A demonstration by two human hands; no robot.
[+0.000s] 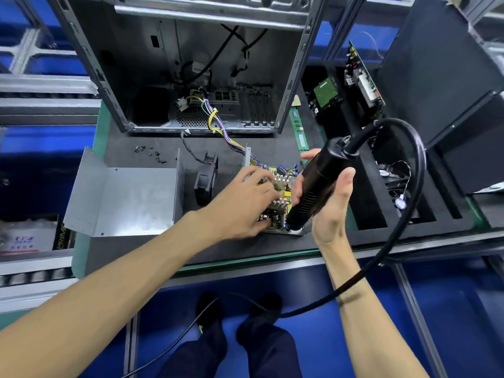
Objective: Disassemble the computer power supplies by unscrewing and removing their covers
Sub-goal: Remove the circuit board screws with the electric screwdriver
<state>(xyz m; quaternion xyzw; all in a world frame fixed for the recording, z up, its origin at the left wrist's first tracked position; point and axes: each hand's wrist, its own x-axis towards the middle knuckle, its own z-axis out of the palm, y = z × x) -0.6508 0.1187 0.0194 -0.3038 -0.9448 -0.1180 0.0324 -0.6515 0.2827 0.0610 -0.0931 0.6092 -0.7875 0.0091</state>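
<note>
The opened power supply [278, 197] sits on the dark mat, its yellow circuit board and heat sinks exposed. My left hand [240, 203] rests on the board with fingers spread over the components. My right hand [327, 203] grips a black electric screwdriver [313, 184], tip pointing down at the board's near right corner. Its thick black cable [414, 186] loops up and round to the right. The removed grey metal cover [122, 197] lies open-side up to the left. A black fan [206, 178] stands between cover and board, still wired.
An empty computer case [191, 64] stands open behind, coloured wires [218, 124] running from it to the supply. Several loose screws [150, 154] lie on the mat. A foam tray [381, 186] at the right holds a drive, boards and a RAM stick [298, 126].
</note>
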